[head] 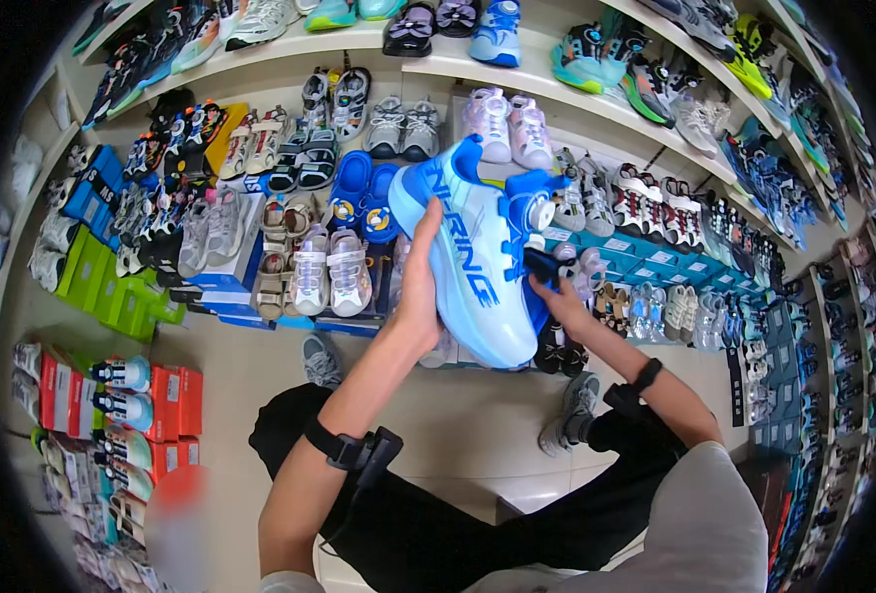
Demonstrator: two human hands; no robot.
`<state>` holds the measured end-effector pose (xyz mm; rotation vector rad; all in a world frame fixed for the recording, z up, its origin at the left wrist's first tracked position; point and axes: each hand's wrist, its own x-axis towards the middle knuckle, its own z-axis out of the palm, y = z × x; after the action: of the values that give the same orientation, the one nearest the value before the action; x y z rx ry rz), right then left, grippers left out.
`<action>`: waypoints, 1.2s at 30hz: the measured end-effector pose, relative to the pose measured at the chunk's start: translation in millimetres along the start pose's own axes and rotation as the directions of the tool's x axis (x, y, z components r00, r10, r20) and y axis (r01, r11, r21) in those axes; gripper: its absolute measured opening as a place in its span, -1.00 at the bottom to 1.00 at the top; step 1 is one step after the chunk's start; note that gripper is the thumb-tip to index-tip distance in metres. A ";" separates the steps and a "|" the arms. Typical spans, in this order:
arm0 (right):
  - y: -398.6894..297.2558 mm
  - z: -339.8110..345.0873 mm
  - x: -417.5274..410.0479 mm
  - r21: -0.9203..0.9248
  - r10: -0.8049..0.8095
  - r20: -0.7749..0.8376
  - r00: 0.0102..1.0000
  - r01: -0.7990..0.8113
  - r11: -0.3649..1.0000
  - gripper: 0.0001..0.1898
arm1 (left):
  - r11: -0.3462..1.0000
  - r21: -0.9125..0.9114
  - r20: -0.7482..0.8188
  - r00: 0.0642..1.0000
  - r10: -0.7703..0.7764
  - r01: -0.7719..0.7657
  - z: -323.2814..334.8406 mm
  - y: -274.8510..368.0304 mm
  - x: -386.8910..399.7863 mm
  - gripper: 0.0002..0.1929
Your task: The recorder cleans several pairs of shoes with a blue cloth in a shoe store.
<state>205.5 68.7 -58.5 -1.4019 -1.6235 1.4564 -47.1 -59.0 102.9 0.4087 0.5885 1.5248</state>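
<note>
My left hand (417, 293) grips a light blue sneaker (475, 252) from its sole side and holds it up before me, toe down. The sneaker bears dark blue lettering on its side. A white dial sits on its darker blue tongue, and its collar is bright blue. Just right of the sneaker, my right hand (567, 307) has its fingers closed on a black and blue item (544, 268). Most of that item is hidden behind the sneaker, so I cannot tell what it is.
Sandals and sneakers stand on stacked shoeboxes ahead, among them blue clogs (364, 196) and white sneakers (330, 270). A curved white shelf (408, 55) with more shoes runs above. Red shoeboxes (175, 404) stand at left, teal shoeboxes (653, 259) at right. Tiled floor (482, 422) lies below.
</note>
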 end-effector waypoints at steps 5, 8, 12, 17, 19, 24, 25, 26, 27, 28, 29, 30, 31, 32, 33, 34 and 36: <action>-115.9 -40.3 -98.3 0.531 0.105 0.126 0.987 -0.156 0.833 -0.43 | 0.967 0.185 0.130 0.971 -0.200 0.175 13.3 -37.6 7.7 -0.26; -117.1 -50.5 -111.8 0.637 0.070 0.085 0.994 -0.108 0.763 -0.43 | 0.910 0.370 0.126 0.961 -0.247 0.185 7.7 -57.9 3.9 -0.19; -108.0 -58.8 -113.3 0.679 -0.011 -0.019 1.000 0.021 0.734 -0.40 | 0.813 0.559 0.134 0.951 -0.279 0.160 0.4 -72.2 1.3 -0.11; -100.9 -71.9 -117.6 0.357 -0.161 -0.306 0.938 0.270 0.894 -0.40 | 0.582 0.804 0.049 0.961 -0.271 0.123 4.6 -83.8 -2.0 0.10; -103.9 -79.7 -120.3 0.008 -0.349 -0.216 0.912 0.359 0.933 -0.48 | 0.546 0.833 0.054 0.968 -0.243 0.090 13.5 -83.1 -2.8 0.12; -121.6 -72.7 -132.8 -0.550 -0.751 0.364 0.550 0.778 0.304 -0.31 | 0.527 0.832 -0.029 0.962 -0.273 0.175 -1.0 -95.6 7.6 0.13; -126.2 -67.1 -137.3 -0.585 -0.743 0.415 0.525 0.779 0.224 -0.37 | 0.524 0.832 -0.039 0.961 -0.275 0.183 -6.2 -96.3 8.2 0.13; -123.7 -60.9 -138.5 -0.598 -0.723 0.509 0.467 0.796 0.094 -0.40 | 0.554 0.811 -0.057 0.968 -0.244 0.187 -11.7 -95.8 9.2 0.14; -121.5 -57.1 -141.1 -0.598 -0.684 0.601 0.413 0.801 -0.042 -0.43 | 0.588 0.787 -0.069 0.974 -0.216 0.186 -13.3 -96.4 11.4 0.15; -118.9 -50.7 -145.5 -0.557 -0.655 0.672 0.345 0.818 -0.140 -0.46 | 0.568 0.805 -0.090 0.981 -0.171 0.173 -13.9 -96.1 13.3 0.15; -119.4 -48.2 -148.2 -0.487 -0.603 0.754 0.263 0.839 -0.244 -0.48 | 0.568 0.803 -0.094 0.980 -0.174 0.178 -13.3 -96.7 11.7 0.15; -116.9 -50.0 -147.2 -0.476 -0.598 0.763 0.245 0.839 -0.264 -0.49 | 0.477 0.865 -0.096 0.986 -0.139 0.152 -2.9 -91.9 8.1 0.13; -114.1 -50.6 -146.2 -0.462 -0.594 0.773 0.224 0.840 -0.284 -0.49 | 0.379 0.917 -0.095 0.990 -0.103 0.128 3.9 -86.6 4.0 0.11; -112.8 -55.0 -141.7 -0.524 -0.618 0.737 0.276 0.810 -0.264 -0.49 | 0.293 0.949 -0.100 0.993 -0.060 0.113 6.3 -84.1 2.0 0.08; -111.7 -59.7 -134.0 -0.578 -0.641 0.697 0.321 0.780 -0.238 -0.49 | 0.288 0.950 -0.109 0.992 -0.059 0.122 10.9 -79.4 -2.9 0.08; -116.7 -65.3 -128.3 -0.627 -0.677 0.629 0.382 0.764 -0.151 -0.43 | 0.267 0.949 -0.150 0.985 -0.086 0.168 17.4 -74.7 -7.2 0.07; -118.4 -64.1 -125.9 -0.641 -0.726 0.538 0.427 0.767 -0.024 -0.48 | 0.265 0.945 -0.173 0.980 -0.096 0.192 21.5 -72.5 -10.8 0.03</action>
<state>262.1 -8.5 99.1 -0.4389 -2.6637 -0.1195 24.5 -68.9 78.2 1.2049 1.6048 0.8015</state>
